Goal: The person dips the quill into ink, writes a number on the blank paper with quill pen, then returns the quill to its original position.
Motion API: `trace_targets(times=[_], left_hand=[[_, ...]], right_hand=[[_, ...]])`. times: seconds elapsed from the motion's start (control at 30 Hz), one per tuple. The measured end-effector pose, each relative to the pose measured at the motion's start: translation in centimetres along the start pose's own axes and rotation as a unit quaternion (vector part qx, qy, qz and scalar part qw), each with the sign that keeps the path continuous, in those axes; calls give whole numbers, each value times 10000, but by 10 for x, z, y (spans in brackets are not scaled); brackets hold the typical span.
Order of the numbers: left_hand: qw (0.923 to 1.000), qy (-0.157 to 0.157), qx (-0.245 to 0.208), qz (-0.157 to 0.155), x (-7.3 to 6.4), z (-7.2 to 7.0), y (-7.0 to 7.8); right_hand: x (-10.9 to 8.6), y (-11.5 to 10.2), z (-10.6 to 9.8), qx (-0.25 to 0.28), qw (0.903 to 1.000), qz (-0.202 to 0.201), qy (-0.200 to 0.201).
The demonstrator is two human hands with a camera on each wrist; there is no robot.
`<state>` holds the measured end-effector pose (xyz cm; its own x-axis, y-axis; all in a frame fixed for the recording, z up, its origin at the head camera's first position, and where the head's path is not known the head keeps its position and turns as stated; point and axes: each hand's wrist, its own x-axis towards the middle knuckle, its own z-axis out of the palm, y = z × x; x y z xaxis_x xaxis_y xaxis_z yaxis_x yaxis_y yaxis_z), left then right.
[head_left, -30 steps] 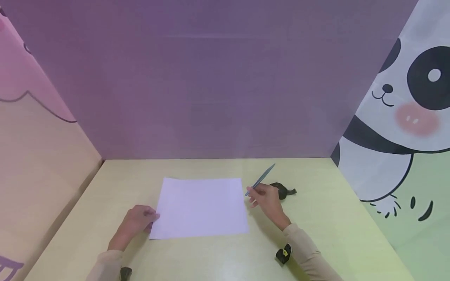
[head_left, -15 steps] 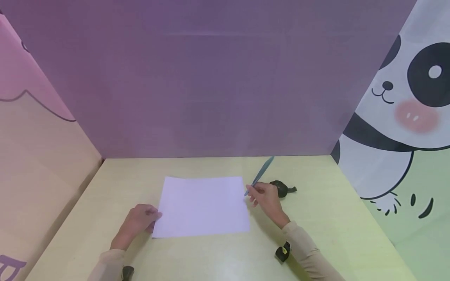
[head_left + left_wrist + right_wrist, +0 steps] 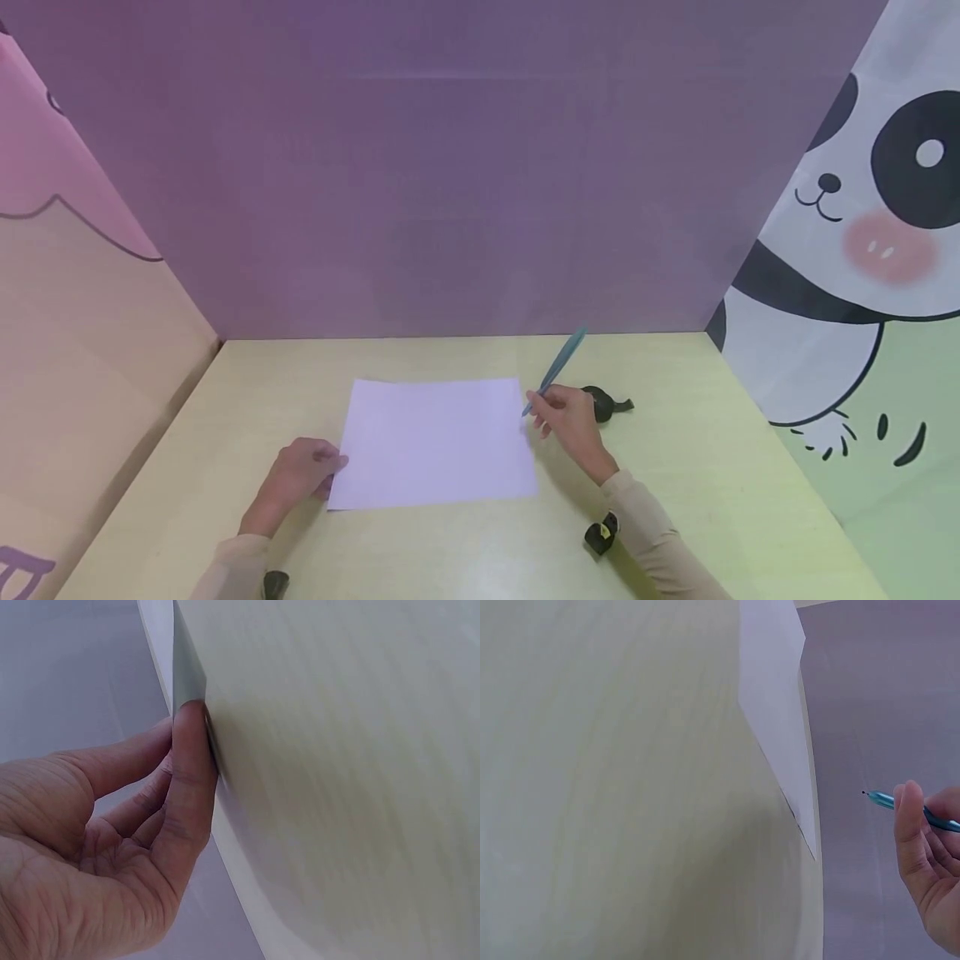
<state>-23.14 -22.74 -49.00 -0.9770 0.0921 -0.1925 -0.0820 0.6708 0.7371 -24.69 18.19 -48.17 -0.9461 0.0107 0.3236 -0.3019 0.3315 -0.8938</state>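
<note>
A white sheet of paper [image 3: 435, 442] lies on the table. My left hand [image 3: 300, 475] pinches its left edge between thumb and fingers; in the left wrist view the paper's edge [image 3: 187, 671] rises from between the fingertips. Past the sheet's right edge, my right hand [image 3: 572, 421] holds a teal pen [image 3: 562, 361] whose far end is broad and feather-like. The pen's tip points down toward the front left, close to the paper's right edge in the head view. In the right wrist view the pen [image 3: 883, 799] sits between thumb and fingers, its tip apart from the sheet.
A black rounded object with a short tail [image 3: 602, 405] lies behind my right hand, partly covered by it. Black wrist devices [image 3: 602, 533] show at both sleeves. The pale table [image 3: 465, 550] meets a purple panel [image 3: 480, 208] at the back.
My left hand and the sheet have shifted slightly right. The pen has tilted more upright in my right hand, which has otherwise stayed nearly in place.
</note>
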Motion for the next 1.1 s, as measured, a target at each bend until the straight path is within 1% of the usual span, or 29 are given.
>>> trace_targets(times=[0.13,0.3,0.4,0.57,0.8,0.93,1.1], left_hand=[[10000,-6,52,-35,-1,0,3],[10000,-37,-34,71,-2,2,5],[9999,-41,11,150,-2,3,6],[9999,-68,53,123,-1,4,8],[9999,-96,-85,107,0,6,9],[9998,-141,-116,95,1,9,9],[9998,-125,-139,117,0,10,10]], right_hand=[[0,-1,0,70,9998,164,8],[0,0,1,180,9993,334,0],[0,2,2,217,9992,332,0],[0,3,3,214,9993,320,-7],[-7,-36,3,341,9984,430,-112],[-7,-35,5,379,9979,502,-136],[-8,-36,7,374,9983,428,-135]])
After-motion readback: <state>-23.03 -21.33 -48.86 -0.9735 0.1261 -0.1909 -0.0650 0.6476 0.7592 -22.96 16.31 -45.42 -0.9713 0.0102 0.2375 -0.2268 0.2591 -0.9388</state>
